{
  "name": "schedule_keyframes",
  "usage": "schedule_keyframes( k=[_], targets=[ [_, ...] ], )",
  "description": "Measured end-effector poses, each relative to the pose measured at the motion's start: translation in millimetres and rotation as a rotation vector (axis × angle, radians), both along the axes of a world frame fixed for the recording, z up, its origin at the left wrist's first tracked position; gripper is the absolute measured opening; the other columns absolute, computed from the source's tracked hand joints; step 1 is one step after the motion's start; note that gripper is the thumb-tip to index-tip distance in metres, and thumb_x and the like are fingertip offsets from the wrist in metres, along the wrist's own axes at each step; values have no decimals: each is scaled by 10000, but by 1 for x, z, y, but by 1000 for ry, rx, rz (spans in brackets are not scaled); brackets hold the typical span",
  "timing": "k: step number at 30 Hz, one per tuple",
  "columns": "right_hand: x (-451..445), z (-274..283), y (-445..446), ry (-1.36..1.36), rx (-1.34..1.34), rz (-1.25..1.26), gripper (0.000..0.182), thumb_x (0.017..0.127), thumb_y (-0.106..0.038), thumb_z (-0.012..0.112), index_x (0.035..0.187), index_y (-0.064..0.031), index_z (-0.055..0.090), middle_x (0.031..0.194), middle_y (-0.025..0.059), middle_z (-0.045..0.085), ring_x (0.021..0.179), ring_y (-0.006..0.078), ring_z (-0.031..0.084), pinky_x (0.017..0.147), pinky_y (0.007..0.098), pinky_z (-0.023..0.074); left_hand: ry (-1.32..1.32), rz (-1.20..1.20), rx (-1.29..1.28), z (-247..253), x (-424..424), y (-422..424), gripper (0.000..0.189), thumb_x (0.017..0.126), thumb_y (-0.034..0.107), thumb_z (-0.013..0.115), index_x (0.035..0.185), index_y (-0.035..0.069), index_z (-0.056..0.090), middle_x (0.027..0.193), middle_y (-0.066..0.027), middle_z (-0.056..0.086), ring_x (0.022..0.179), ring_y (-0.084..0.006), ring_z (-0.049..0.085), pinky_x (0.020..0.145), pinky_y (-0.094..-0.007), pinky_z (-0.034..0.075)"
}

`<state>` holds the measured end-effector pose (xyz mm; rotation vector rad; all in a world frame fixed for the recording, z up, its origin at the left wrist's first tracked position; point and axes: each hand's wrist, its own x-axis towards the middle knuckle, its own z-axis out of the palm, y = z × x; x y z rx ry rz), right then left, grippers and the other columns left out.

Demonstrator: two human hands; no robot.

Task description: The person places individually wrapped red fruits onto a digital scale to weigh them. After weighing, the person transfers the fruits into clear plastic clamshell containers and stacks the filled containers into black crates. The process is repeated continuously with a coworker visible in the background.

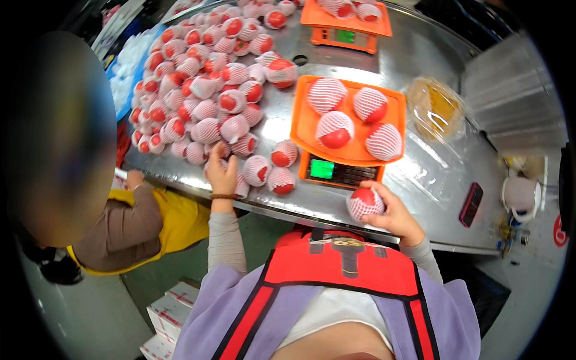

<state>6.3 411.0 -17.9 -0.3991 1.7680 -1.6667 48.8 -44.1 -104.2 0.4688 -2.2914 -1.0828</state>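
My right hand (391, 213) grips a red round fruit in a white foam net sleeve (365, 204) at the table's near edge. Just beyond it is an orange digital scale (342, 172) with a lit green display. Its orange tray (310, 130) carries several netted fruits (335, 129). My left hand (222, 175) has its thumb and fingers apart at the near edge of a large pile of netted red fruits (202, 90); it partly hides the fruits behind it. A few loose netted fruits (281, 181) lie between that hand and the scale.
A second orange scale (344, 36) stands at the far side of the metal table (418, 180). On the right are a clear plastic bag (436, 110), a phone-like device (471, 204) and a mug (521, 198). A co-worker in a yellow apron (184, 216) is at left, above white boxes (168, 315).
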Motion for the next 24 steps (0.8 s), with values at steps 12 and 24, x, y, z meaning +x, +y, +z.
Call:
schedule_keyframes(
  k=[12, 24],
  targets=[
    [-35, -24, -240, 754, 58, 140, 713, 700, -212, 759, 1337, -35, 492, 1300, 213, 493, 1210, 408, 488, 1040, 446, 417, -16, 218, -168, 14, 1, -10, 621, 767, 133, 728, 1318, -34, 496, 1323, -224, 523, 1224, -397, 508, 1047, -454, 409],
    [-104, -94, -339, 748, 745, -55, 596, 682, -152, 769, 1238, -98, 560, 1248, 160, 534, 1130, 403, 532, 921, 476, 519, -210, 212, -355, -1, -48, -57, 819, 709, 163, 764, 1440, 86, 400, 1471, -244, 374, 1322, -459, 398, 1112, -502, 341]
  ],
)
